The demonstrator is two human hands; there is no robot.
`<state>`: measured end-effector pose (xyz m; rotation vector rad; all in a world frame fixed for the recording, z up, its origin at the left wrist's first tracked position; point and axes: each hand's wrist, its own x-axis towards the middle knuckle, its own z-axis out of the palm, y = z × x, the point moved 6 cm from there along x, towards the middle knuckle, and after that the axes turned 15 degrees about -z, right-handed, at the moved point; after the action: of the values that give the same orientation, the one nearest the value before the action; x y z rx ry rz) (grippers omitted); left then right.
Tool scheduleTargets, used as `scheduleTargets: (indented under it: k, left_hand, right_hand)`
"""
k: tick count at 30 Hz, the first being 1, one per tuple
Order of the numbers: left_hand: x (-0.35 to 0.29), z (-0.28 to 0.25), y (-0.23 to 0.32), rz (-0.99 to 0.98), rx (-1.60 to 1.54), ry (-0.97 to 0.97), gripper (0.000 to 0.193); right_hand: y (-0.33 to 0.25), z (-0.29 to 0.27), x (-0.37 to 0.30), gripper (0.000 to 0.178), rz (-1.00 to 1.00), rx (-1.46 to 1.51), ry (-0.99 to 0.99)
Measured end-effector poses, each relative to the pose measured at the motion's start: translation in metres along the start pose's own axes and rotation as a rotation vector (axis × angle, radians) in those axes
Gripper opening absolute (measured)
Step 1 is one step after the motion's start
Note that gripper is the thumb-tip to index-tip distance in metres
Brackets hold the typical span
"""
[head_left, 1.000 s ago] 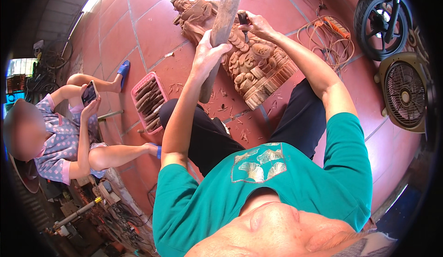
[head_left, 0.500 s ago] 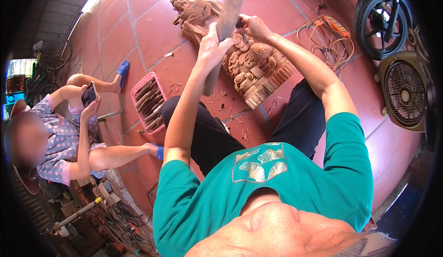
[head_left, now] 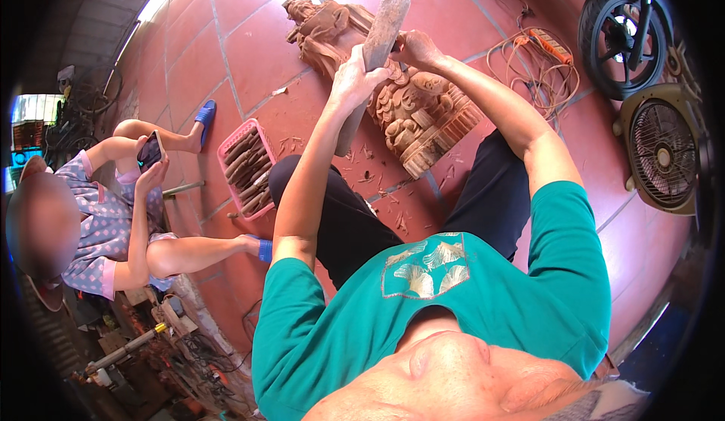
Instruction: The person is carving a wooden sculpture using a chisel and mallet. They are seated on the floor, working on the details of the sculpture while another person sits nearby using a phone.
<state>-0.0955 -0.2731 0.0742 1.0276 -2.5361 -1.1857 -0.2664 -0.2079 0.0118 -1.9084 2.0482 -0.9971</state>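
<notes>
A carved wooden statue (head_left: 424, 123) lies on the tiled floor in front of me, with its far end up and to the left. My left hand (head_left: 355, 81) is closed round a long, flat wooden bar (head_left: 387, 24), raised above the statue and slanting from upper right to lower left. Just right of the bar, my right hand (head_left: 420, 51) is closed over the statue. Its fingers grip a short dark tool, mostly hidden by the hand and the bar, so its kind cannot be made out.
Wood chips (head_left: 393, 198) lie around the statue. To the left stands a pink basket (head_left: 220, 153) of several wooden-handled tools, beside a seated person (head_left: 113, 225) holding a phone. At right are a coiled orange cord (head_left: 529, 81), a box fan (head_left: 663, 153) and a motorbike wheel (head_left: 623, 40).
The wooden bar's upper end has shifted slightly right and down, and it is sharper now than in the blurred earlier frame. My left hand moved a little right with it; my right hand shifted slightly.
</notes>
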Motion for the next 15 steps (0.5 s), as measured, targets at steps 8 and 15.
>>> scheduleTargets:
  k: [8, 15]
  left_hand:
    - [-0.016, -0.008, 0.01, -0.195, -0.351, -0.134, 0.057]
    - [-0.015, -0.006, 0.017, -0.152, -0.413, -0.145, 0.058]
  right_hand:
    - [0.033, -0.015, -0.012, 0.039, 0.106, 0.149, 0.14]
    - [0.036, -0.011, -0.016, 0.047, 0.033, 0.173, 0.131]
